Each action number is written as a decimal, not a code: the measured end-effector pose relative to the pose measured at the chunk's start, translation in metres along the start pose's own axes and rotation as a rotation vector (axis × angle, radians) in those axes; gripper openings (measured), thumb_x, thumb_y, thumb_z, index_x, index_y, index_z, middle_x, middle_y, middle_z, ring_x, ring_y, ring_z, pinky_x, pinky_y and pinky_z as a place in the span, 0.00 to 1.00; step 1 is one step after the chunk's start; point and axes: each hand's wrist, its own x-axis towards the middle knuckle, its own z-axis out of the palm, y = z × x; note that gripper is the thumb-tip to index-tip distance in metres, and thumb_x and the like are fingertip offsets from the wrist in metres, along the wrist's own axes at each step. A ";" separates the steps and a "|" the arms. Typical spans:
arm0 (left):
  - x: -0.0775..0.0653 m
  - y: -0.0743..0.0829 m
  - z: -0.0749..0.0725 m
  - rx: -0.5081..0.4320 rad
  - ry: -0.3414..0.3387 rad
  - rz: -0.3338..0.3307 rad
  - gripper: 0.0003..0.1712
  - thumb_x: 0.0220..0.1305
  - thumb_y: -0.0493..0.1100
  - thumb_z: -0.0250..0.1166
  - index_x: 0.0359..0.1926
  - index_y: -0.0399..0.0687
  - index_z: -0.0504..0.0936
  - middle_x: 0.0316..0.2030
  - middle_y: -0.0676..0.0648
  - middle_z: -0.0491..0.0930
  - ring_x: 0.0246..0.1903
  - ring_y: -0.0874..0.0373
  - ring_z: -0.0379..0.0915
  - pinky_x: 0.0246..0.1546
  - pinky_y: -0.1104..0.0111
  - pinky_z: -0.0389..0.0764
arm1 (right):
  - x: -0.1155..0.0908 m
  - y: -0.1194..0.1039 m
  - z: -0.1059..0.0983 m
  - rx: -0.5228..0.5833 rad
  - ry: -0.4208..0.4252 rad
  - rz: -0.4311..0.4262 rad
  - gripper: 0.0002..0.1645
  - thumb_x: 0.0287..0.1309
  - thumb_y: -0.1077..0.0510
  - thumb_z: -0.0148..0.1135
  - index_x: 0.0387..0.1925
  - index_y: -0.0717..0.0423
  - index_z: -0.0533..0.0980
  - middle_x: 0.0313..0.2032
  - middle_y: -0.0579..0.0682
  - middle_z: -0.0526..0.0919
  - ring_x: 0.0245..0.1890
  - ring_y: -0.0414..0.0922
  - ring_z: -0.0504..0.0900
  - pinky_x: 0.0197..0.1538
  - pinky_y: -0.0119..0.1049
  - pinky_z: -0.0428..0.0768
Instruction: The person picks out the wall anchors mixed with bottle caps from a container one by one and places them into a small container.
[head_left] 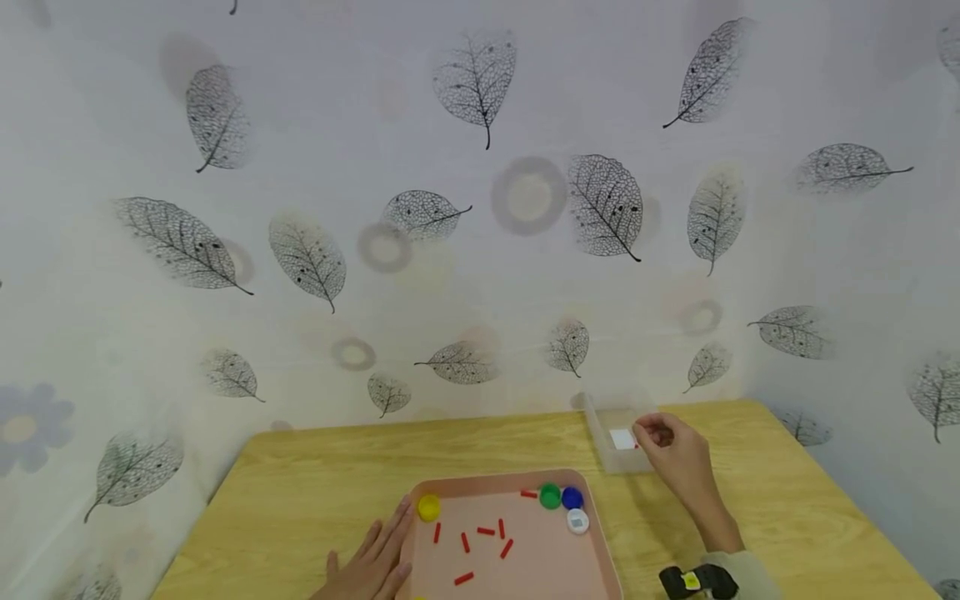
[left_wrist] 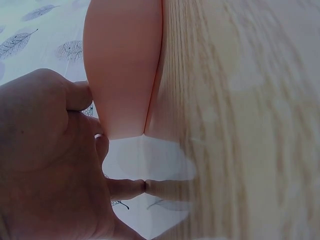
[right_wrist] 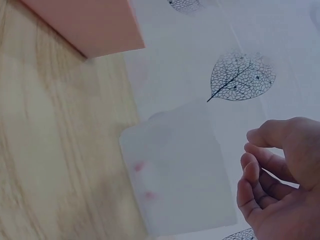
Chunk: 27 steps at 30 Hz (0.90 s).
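My left hand [head_left: 371,567] lies with spread, fairly straight fingers against the left edge of a pink tray [head_left: 498,477]; in the left wrist view its fingers meet the tray's outer wall [left_wrist: 122,65]. Over the right side of a clear plastic box [head_left: 609,454] hovers my right hand [head_left: 678,454]. Its fingers are loosely bent, thumb and index tips close together, and nothing shows between them in the right wrist view. A small red piece [head_left: 637,446] appears just below those fingertips. Two blurred red spots show through the wall of the box [right_wrist: 185,150].
Several short red sticks [head_left: 486,532] lie scattered in the tray. A yellow cap [head_left: 429,507] sits in its far left corner; green [head_left: 551,497], blue [head_left: 572,498] and white [head_left: 577,522] caps sit far right. Behind the wooden table [head_left: 322,475] rises a leaf-patterned wall [head_left: 465,275].
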 end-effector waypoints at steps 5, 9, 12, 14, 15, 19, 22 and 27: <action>-0.001 0.001 -0.001 0.001 0.003 0.000 0.38 0.68 0.71 0.33 0.74 0.69 0.38 0.74 0.55 0.40 0.69 0.38 0.45 0.41 0.20 0.31 | 0.002 -0.007 -0.006 0.017 -0.010 -0.022 0.05 0.55 0.60 0.67 0.32 0.58 0.80 0.24 0.46 0.79 0.24 0.37 0.75 0.29 0.21 0.72; -0.002 0.003 -0.001 -0.002 0.011 -0.007 0.38 0.68 0.71 0.34 0.74 0.69 0.40 0.74 0.54 0.42 0.69 0.38 0.44 0.42 0.20 0.31 | 0.001 -0.013 -0.010 0.037 -0.031 -0.015 0.05 0.57 0.58 0.66 0.33 0.56 0.80 0.25 0.45 0.79 0.24 0.37 0.75 0.29 0.22 0.72; -0.003 0.004 -0.003 0.004 0.009 -0.011 0.39 0.68 0.71 0.34 0.75 0.68 0.40 0.74 0.53 0.42 0.69 0.39 0.44 0.43 0.21 0.32 | -0.001 -0.019 -0.014 0.054 -0.060 -0.001 0.06 0.58 0.57 0.65 0.34 0.56 0.80 0.26 0.45 0.79 0.25 0.38 0.75 0.29 0.23 0.73; -0.003 0.005 -0.004 0.012 0.004 -0.011 0.39 0.68 0.71 0.33 0.75 0.67 0.40 0.74 0.53 0.43 0.69 0.39 0.44 0.43 0.20 0.32 | -0.002 -0.025 -0.016 0.077 -0.081 0.014 0.06 0.59 0.56 0.64 0.35 0.55 0.80 0.26 0.45 0.79 0.25 0.39 0.75 0.29 0.25 0.74; -0.003 0.005 -0.004 0.009 0.001 -0.009 0.39 0.68 0.71 0.33 0.75 0.67 0.40 0.74 0.52 0.43 0.69 0.39 0.44 0.43 0.20 0.32 | -0.002 -0.027 -0.017 0.079 -0.083 0.015 0.07 0.59 0.56 0.64 0.35 0.55 0.80 0.26 0.45 0.79 0.25 0.39 0.75 0.29 0.25 0.74; -0.003 0.007 -0.005 -0.003 -0.010 0.003 0.38 0.69 0.70 0.33 0.75 0.67 0.40 0.74 0.51 0.44 0.69 0.38 0.45 0.42 0.20 0.32 | -0.003 -0.038 -0.020 0.109 -0.084 0.014 0.06 0.59 0.57 0.64 0.35 0.56 0.80 0.27 0.45 0.80 0.26 0.40 0.76 0.30 0.25 0.74; -0.003 0.006 -0.004 -0.003 -0.011 0.008 0.38 0.69 0.70 0.33 0.75 0.67 0.40 0.74 0.51 0.45 0.69 0.38 0.46 0.42 0.20 0.32 | -0.005 -0.045 -0.021 0.132 -0.091 0.007 0.06 0.59 0.57 0.64 0.35 0.56 0.80 0.27 0.46 0.80 0.26 0.40 0.76 0.30 0.26 0.75; -0.004 0.003 -0.003 0.003 0.001 0.004 0.38 0.68 0.71 0.33 0.75 0.68 0.41 0.74 0.52 0.45 0.69 0.38 0.46 0.43 0.20 0.33 | -0.008 -0.058 -0.019 0.173 -0.133 0.032 0.07 0.60 0.54 0.63 0.36 0.52 0.79 0.28 0.45 0.79 0.26 0.40 0.76 0.30 0.28 0.76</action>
